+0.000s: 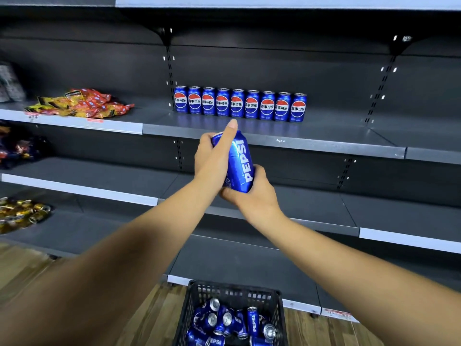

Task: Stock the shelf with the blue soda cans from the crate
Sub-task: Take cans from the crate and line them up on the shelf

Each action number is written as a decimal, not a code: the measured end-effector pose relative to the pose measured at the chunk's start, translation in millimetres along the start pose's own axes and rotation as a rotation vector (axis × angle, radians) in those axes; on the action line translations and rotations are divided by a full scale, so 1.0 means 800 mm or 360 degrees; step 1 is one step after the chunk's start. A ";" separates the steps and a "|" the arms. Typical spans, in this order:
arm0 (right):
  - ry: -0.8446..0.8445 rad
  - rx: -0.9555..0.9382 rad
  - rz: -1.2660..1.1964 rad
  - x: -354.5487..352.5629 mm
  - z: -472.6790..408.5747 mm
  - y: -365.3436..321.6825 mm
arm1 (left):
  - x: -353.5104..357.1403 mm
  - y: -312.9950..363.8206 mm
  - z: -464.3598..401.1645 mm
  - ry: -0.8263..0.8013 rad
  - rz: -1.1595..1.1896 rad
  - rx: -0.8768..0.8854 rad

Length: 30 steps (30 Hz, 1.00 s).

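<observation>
Hands wrap one Pepsi can [239,162]: left hand [212,156] round its top, right hand [252,193] cupping the base (tilted). Stand it upright beside the shelf's [324,143] can row [240,103], logo forward.

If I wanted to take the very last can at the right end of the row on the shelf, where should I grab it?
Grab the rightmost can around its round middle, coming from the front or the right. It stands upright, and its left side sits tight against the next can, so fingers probably won't fit there. The shelf is bare to its right, leaving your hand room.
</observation>
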State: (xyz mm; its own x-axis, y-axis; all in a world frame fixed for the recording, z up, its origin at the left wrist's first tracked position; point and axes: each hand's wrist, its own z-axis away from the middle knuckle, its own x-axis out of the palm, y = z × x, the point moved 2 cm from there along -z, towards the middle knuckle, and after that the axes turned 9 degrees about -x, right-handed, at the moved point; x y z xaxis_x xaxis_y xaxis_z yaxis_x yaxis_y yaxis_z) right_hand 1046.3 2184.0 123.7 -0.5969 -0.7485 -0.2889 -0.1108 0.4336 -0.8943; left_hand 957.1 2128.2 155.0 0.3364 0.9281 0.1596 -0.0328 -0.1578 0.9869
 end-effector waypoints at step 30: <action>-0.0613 0.0474 -0.0683 -0.011 -0.008 -0.004 | -0.007 0.020 0.007 -0.0324 -0.0003 -0.0066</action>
State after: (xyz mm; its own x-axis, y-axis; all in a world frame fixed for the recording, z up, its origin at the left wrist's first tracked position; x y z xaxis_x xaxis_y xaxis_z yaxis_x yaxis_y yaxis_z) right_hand 1046.5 2192.3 131.1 -0.2148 -0.9746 0.0627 -0.0180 -0.0602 -0.9980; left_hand 960.3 2118.6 169.4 0.5194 0.8406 0.1538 -0.0694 -0.1379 0.9880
